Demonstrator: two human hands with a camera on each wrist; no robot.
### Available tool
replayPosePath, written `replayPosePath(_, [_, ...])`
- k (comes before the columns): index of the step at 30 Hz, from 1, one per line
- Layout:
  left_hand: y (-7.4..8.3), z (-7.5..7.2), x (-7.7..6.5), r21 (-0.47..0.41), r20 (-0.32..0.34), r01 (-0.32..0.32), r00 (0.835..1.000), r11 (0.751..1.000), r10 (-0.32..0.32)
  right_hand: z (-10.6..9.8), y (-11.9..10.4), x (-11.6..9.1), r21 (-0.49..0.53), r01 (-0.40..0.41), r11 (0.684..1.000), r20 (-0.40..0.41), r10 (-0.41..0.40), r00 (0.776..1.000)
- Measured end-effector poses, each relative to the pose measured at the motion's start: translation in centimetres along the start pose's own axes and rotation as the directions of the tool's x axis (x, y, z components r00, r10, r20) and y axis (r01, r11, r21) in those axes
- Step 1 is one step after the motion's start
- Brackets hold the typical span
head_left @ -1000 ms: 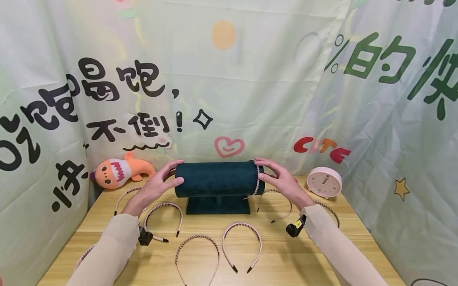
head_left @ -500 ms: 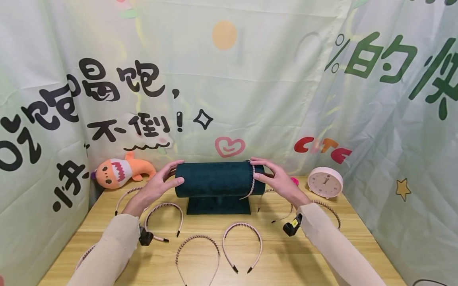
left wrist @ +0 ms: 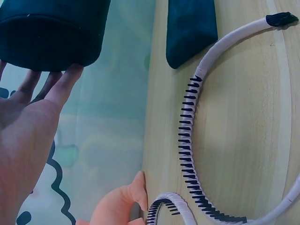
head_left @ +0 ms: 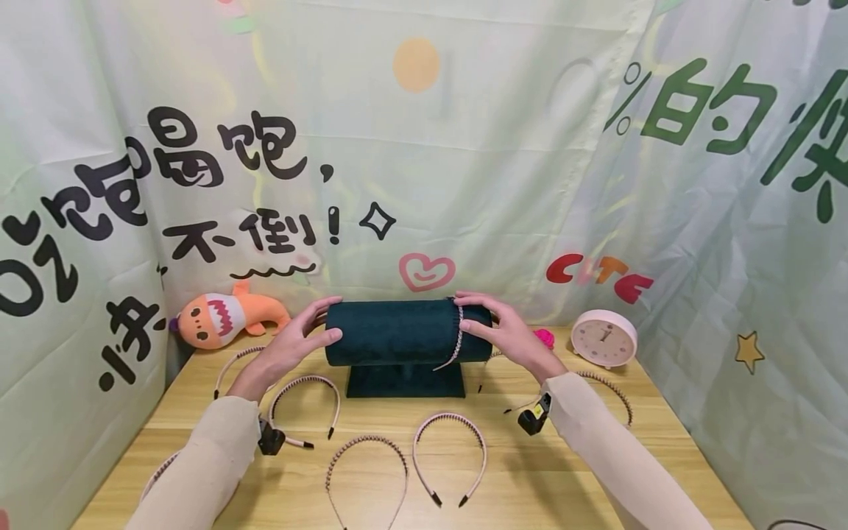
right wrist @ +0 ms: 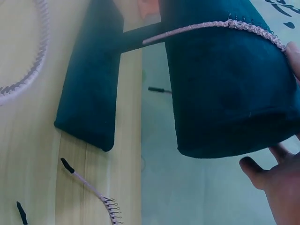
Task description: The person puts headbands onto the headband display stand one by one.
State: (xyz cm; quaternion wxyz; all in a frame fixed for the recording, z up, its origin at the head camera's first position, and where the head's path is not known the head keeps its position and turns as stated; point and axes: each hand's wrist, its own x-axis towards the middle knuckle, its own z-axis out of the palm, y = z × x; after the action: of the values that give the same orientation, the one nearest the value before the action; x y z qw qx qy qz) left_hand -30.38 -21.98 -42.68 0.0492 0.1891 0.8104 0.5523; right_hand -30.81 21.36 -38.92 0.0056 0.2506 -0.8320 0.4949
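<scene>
A dark green velvet headband stand (head_left: 391, 333), a horizontal roll on a flat base (head_left: 405, 383), stands at the table's far side. My left hand (head_left: 288, 355) holds the roll's left end, thumb in front and fingers at the upper edge; the left wrist view shows fingertips touching the roll's end (left wrist: 47, 44). Over the right part of the roll sits a pink braided headband (head_left: 458, 337), its front end sticking out below. My right hand (head_left: 520, 340) pinches this headband between thumb and fingers. In the right wrist view the thumb (right wrist: 294, 58) presses the headband (right wrist: 220, 24).
Several other headbands lie around on the wooden table, among them one at centre right (head_left: 450, 417) and one at left (head_left: 305, 380). An orange plush toy (head_left: 232, 318) sits back left. A pink clock (head_left: 603, 338) and a bright pink object (head_left: 544, 338) are back right. Printed cloth surrounds the table.
My right hand has moved left along the roll, bringing the headband away from the right end. The headband's front end now leans further left. My left hand has stayed put.
</scene>
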Motion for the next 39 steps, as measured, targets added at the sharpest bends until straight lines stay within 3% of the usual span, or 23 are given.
replayPosePath(22, [0.2,-0.1,0.0,-0.007,0.001,-0.008,1.0,1.0,0.008,1.4,-1.7,0.9,-0.22,0.027,0.975,-0.009,-0.03,1.0])
replayPosePath(35, [0.1,0.1,-0.1,-0.006,-0.001,0.0,1.0,1.0,0.0,0.5,-1.6,0.9,-0.249,0.111,0.962,0.067,-0.097,0.993])
replayPosePath(39, [0.1,0.0,-0.2,0.001,-0.006,0.002,1.0,1.0,-0.002,0.5,-1.7,1.1,-0.251,0.102,0.962,0.069,-0.087,0.994])
